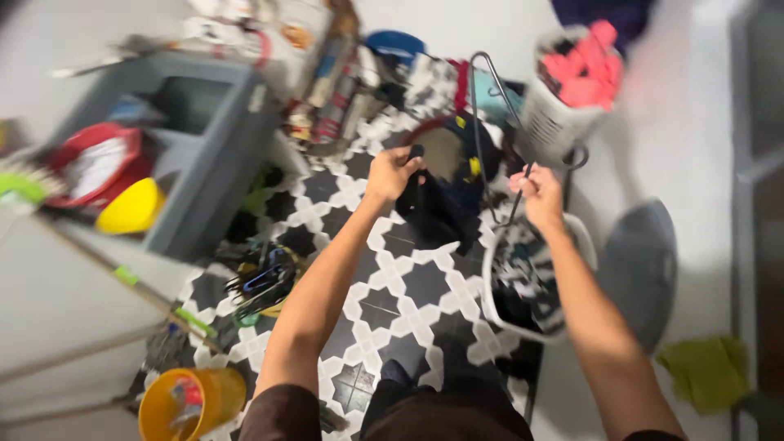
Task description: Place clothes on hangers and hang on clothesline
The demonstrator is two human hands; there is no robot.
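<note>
Hanging laundry over a tiled floor
Left hand (390, 171) is gripping a dark garment (433, 204); right hand (539, 196) is clenching a wire hanger (490, 98).

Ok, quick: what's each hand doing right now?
Left hand: closed, its grip on a dark garment.
Right hand: closed, its grip on a dark wire hanger.

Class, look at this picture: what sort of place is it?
Probably a home laundry or utility corner: a white laundry basket of clothes, a wire hanger in the right hand, spare hangers piled on the tiled floor.
</note>
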